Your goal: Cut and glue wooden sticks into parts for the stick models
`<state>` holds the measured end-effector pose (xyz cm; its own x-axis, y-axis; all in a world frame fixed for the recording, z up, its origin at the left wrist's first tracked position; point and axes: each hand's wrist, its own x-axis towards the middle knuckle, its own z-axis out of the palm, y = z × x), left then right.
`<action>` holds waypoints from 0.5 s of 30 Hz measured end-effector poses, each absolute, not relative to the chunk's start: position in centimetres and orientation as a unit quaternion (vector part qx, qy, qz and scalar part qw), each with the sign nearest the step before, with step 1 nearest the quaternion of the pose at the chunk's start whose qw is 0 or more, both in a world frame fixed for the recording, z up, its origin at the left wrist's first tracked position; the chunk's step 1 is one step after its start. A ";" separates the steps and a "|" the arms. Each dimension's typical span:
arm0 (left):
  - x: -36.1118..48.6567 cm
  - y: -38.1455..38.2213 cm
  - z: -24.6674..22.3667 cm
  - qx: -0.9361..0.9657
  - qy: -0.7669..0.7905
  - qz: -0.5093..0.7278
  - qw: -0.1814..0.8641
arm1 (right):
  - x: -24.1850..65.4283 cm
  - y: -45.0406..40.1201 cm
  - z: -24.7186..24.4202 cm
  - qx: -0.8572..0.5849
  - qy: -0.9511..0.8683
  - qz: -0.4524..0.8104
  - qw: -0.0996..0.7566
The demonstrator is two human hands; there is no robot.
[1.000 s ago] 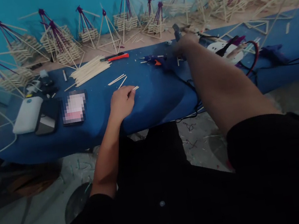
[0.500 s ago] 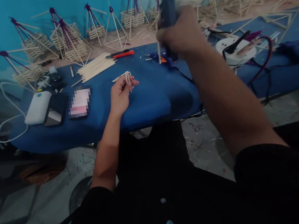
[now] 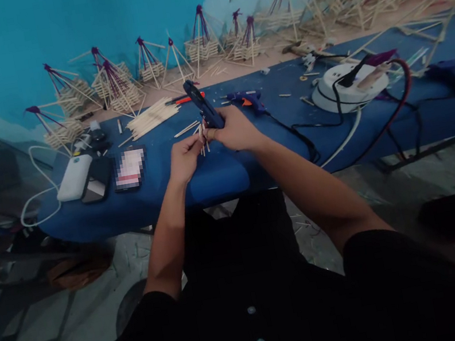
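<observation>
My left hand (image 3: 185, 159) is closed in a pinch on some short wooden sticks (image 3: 203, 150), whose ends poke out below the fingertips. Right beside it, my right hand (image 3: 238, 129) is wrapped round a long, dark blue hand tool (image 3: 205, 107); its exact kind is not clear. The tool leans up and to the left, and its lower end is hidden by my fingers. Both hands meet over the front part of the blue table. A few loose sticks (image 3: 186, 129) lie just behind them, near a bundle of sticks (image 3: 153, 118) and a red cutter knife (image 3: 191, 98).
Stick structures with purple tops (image 3: 203, 29) line the wall. A blue glue gun (image 3: 248, 100) with an orange trigger lies behind my right hand. Rightward stand a white round power strip (image 3: 347, 89) and its cables. A phone (image 3: 130, 168) and white power bank (image 3: 74, 177) lie left.
My right hand has come down and left with the dark tool, from raised above the table to beside my left hand. My left hand keeps its sticks. The view has shifted slightly.
</observation>
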<state>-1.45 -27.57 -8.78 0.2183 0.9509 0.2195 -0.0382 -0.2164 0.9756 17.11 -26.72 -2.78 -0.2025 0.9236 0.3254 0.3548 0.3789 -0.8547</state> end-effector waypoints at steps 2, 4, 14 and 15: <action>-1.4 -27.7 -8.6 0.603 0.357 0.509 0.500 | 17.2 -26.8 -2.9 -0.455 -0.698 0.329 0.444; -1.3 -27.9 -8.3 0.602 0.348 0.508 0.508 | 17.2 -27.0 -2.9 -0.451 -0.691 0.349 0.445; -1.3 -28.4 -8.1 0.590 0.377 0.517 0.492 | 17.2 -27.8 -2.7 -0.409 -0.727 0.330 0.442; -1.4 -28.3 -8.1 0.590 0.380 0.514 0.494 | 17.3 -27.8 -2.7 -0.413 -0.725 0.333 0.439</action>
<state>-1.38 -28.34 -8.15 0.1832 0.9553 0.2319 -0.0598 -0.2246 0.9726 17.30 -27.82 -2.65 -0.2732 0.8914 0.3617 0.3072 0.4372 -0.8453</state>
